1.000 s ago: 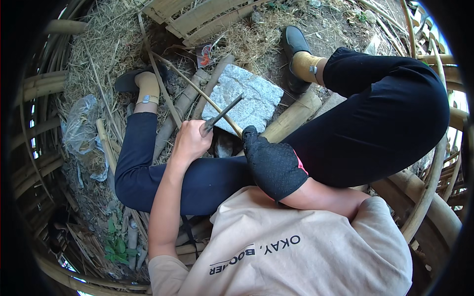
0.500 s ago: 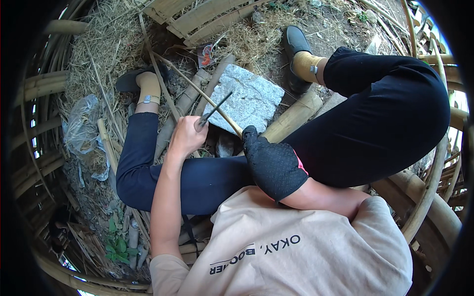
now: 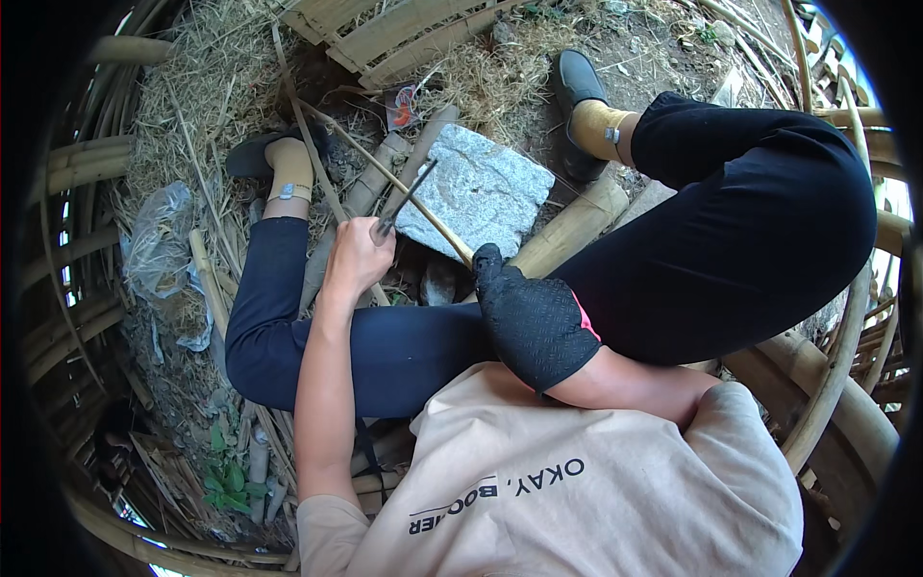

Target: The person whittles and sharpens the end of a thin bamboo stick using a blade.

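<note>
Clearly mid-split: left hand [image 3: 358,258] clamped on dark knife [image 3: 404,200] against thin bamboo strip [image 3: 423,210], gloved right hand [image 3: 532,322] closed round its near end above granite slab [image 3: 478,190]; strip unfinished.

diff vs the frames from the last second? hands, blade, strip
The bare left hand slid up the thin bamboo strip, away from the body, carrying the dark knife blade further over the flat grey stone slab. The black-gloved right hand stayed gripping the strip's near end; legs unmoved.
</note>
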